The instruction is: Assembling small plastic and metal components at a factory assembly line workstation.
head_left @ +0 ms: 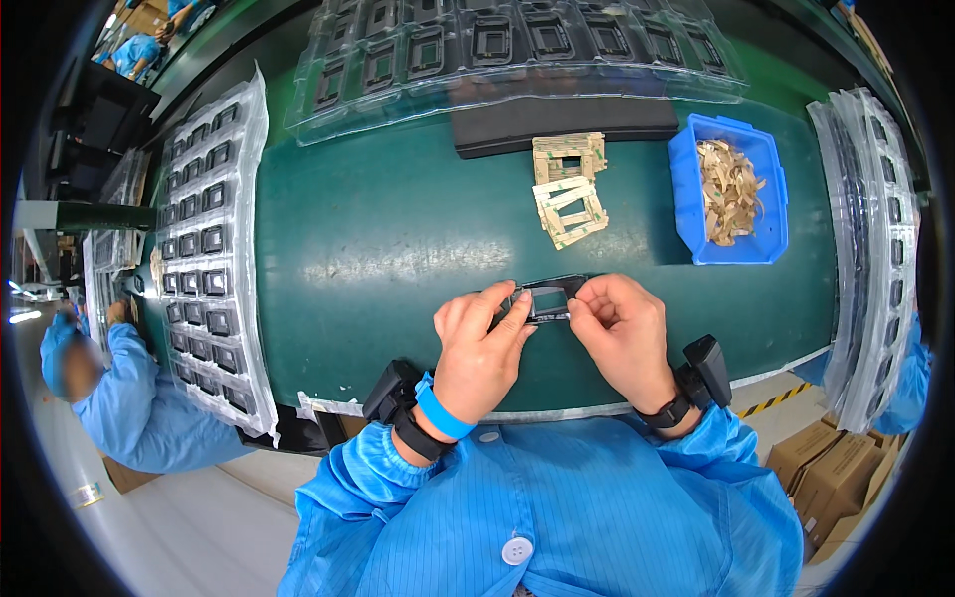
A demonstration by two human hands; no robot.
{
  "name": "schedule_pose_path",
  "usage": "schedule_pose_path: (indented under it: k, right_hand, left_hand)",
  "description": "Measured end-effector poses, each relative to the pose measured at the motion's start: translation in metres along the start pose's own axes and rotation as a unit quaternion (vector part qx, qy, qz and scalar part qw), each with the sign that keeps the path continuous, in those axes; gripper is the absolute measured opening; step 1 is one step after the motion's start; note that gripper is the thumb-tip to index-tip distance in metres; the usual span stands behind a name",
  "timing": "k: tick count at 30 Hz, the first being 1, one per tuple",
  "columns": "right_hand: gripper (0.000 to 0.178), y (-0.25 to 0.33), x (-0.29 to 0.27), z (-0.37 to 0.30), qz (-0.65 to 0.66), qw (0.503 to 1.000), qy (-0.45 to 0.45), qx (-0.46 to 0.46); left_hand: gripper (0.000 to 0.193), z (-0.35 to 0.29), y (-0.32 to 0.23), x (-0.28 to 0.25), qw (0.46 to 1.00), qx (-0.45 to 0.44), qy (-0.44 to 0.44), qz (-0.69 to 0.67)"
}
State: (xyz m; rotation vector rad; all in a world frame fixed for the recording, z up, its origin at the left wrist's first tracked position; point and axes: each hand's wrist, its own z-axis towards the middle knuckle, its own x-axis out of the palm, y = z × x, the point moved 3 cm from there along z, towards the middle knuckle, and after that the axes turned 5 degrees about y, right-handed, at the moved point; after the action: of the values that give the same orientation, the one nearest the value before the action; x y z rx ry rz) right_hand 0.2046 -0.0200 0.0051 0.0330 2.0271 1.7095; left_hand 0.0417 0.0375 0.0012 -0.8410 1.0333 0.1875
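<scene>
Just above the green work mat, close to its near edge, a small black rectangular frame with an open middle is held between my two hands. My left hand grips its left end, the fingertips pressed onto the rim. At the right end, the thumb and forefinger of my right hand pinch the frame's edge; whether a thin strip is also between them cannot be made out. Farther off lie flat beige frame-shaped adhesive pieces with green marks, in two overlapping stacks.
A blue bin of peeled paper strips stands right. Clear plastic trays of black frames lie at the back, with a dark flat block before them. More trays stand left and right. A co-worker sits left.
</scene>
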Motion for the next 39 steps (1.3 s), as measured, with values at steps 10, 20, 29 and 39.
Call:
schedule_pose_path:
  k: [10, 20, 29, 39]
  right_hand:
    - [0.006, 0.005, 0.000, 0.000, -0.024, 1.000, 0.004, 0.005]
    - [0.017, 0.005, -0.009, 0.001, -0.046, 0.999, -0.021, -0.006]
    - [0.020, -0.006, -0.020, 0.016, 0.048, 0.997, 0.062, 0.020]
    - [0.019, -0.005, -0.017, 0.023, 0.024, 0.994, 0.099, 0.048]
  left_hand:
    - [0.036, 0.001, -0.002, -0.001, 0.999, 0.015, 0.026, 0.033]
    - [0.065, 0.002, 0.000, -0.001, 0.996, -0.057, -0.014, -0.070]
    - [0.042, 0.009, -0.009, -0.009, 0.993, -0.093, 0.036, -0.069]
    - [0.021, 0.051, 0.011, 0.000, 0.993, -0.039, 0.049, -0.105]
